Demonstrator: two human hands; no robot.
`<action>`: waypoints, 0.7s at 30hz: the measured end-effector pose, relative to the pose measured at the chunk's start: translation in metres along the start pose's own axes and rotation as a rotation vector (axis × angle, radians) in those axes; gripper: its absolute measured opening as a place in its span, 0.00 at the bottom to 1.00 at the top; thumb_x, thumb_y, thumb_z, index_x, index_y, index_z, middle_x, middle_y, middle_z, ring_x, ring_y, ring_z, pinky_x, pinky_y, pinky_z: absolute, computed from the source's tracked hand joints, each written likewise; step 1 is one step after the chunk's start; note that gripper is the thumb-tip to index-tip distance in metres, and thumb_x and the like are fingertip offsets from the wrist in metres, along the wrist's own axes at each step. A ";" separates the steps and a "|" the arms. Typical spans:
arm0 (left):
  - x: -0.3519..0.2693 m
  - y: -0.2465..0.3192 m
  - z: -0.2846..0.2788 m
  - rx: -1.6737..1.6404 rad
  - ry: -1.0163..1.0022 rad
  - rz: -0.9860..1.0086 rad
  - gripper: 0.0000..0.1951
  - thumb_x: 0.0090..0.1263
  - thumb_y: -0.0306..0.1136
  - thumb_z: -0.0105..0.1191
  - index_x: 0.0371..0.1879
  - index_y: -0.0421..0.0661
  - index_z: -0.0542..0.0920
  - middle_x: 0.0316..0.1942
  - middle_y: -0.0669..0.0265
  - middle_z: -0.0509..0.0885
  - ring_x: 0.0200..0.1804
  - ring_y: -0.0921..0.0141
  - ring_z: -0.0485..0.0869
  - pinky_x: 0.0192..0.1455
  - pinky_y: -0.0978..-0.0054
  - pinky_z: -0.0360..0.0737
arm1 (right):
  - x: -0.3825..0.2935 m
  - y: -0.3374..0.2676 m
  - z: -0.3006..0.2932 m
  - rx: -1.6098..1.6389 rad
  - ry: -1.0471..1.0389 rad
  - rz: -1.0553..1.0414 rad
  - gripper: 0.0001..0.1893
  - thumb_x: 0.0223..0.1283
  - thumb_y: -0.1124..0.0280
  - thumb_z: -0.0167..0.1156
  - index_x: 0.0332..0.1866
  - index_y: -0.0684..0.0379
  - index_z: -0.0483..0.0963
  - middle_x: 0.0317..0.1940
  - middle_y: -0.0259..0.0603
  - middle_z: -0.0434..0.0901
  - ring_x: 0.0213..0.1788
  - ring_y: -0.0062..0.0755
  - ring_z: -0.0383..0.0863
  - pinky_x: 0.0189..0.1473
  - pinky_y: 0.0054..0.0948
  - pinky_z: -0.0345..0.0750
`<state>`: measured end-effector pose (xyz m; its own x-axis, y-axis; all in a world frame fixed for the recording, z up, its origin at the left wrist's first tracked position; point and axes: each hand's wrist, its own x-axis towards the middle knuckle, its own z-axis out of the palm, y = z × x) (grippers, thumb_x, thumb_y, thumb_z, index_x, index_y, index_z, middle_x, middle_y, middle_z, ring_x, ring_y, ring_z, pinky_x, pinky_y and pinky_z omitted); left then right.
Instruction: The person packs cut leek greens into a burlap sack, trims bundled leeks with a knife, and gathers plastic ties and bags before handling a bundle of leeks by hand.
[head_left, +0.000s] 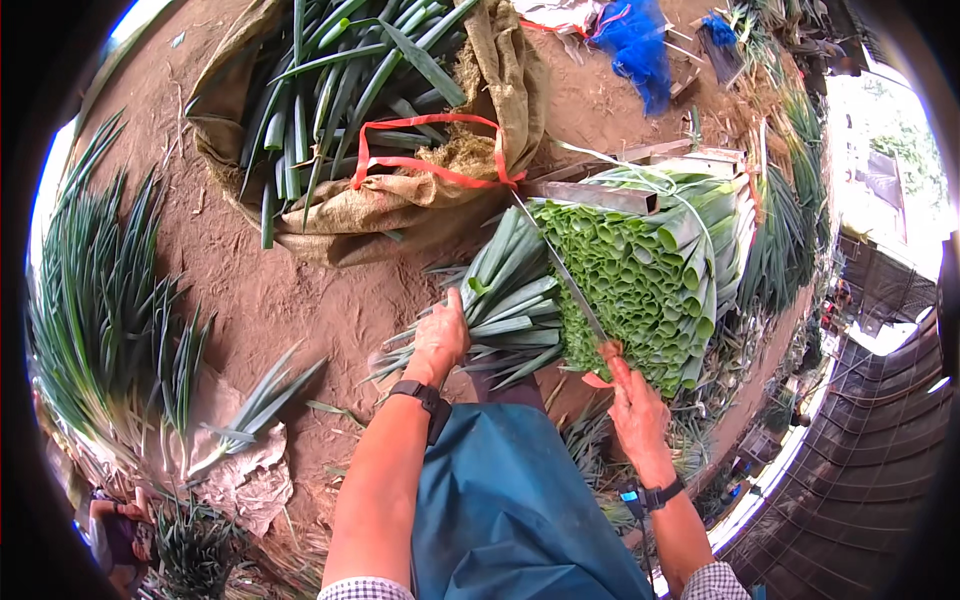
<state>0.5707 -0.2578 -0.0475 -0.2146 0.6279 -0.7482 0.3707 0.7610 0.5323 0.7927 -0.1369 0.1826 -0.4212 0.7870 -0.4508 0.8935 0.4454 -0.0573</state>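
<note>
My right hand grips the reddish handle of a long-bladed knife. The blade runs up and to the left along the face of a thick bundle of green onions, whose hollow leaves show trimmed, open ends. White twine passes over this bundle. My left hand is closed on a bunch of green leaf tops just left of the blade. Whether every leaf in that bunch is severed, I cannot tell.
A burlap sack full of leaf tops stands ahead, with red tape at its rim. A metal bar adjoins the bundle. More onions lie left. Blue netting lies at the back; another person is lower left.
</note>
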 end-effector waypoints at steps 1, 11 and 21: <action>-0.001 0.000 0.000 0.005 0.001 0.005 0.27 0.62 0.26 0.50 0.62 0.38 0.61 0.45 0.39 0.80 0.44 0.44 0.83 0.46 0.52 0.81 | -0.010 0.008 0.000 -0.115 0.099 -0.082 0.12 0.63 0.69 0.59 0.48 0.61 0.71 0.26 0.49 0.81 0.28 0.54 0.82 0.30 0.44 0.78; 0.006 -0.001 0.012 -0.022 0.016 0.039 0.25 0.61 0.27 0.49 0.59 0.41 0.64 0.43 0.38 0.81 0.45 0.45 0.83 0.47 0.51 0.80 | 0.032 -0.006 0.014 0.087 -0.167 0.014 0.11 0.68 0.65 0.53 0.48 0.60 0.71 0.26 0.45 0.84 0.26 0.42 0.84 0.31 0.40 0.78; 0.010 0.003 0.017 -0.001 -0.037 0.026 0.35 0.62 0.31 0.49 0.71 0.41 0.56 0.47 0.41 0.80 0.49 0.47 0.82 0.52 0.54 0.79 | -0.002 0.030 0.019 0.167 -0.223 0.019 0.15 0.69 0.59 0.52 0.48 0.59 0.66 0.21 0.51 0.80 0.30 0.58 0.82 0.31 0.52 0.76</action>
<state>0.5849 -0.2516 -0.0600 -0.1711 0.6405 -0.7486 0.3748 0.7450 0.5518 0.8227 -0.1332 0.1649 -0.3762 0.6725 -0.6373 0.9219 0.3407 -0.1846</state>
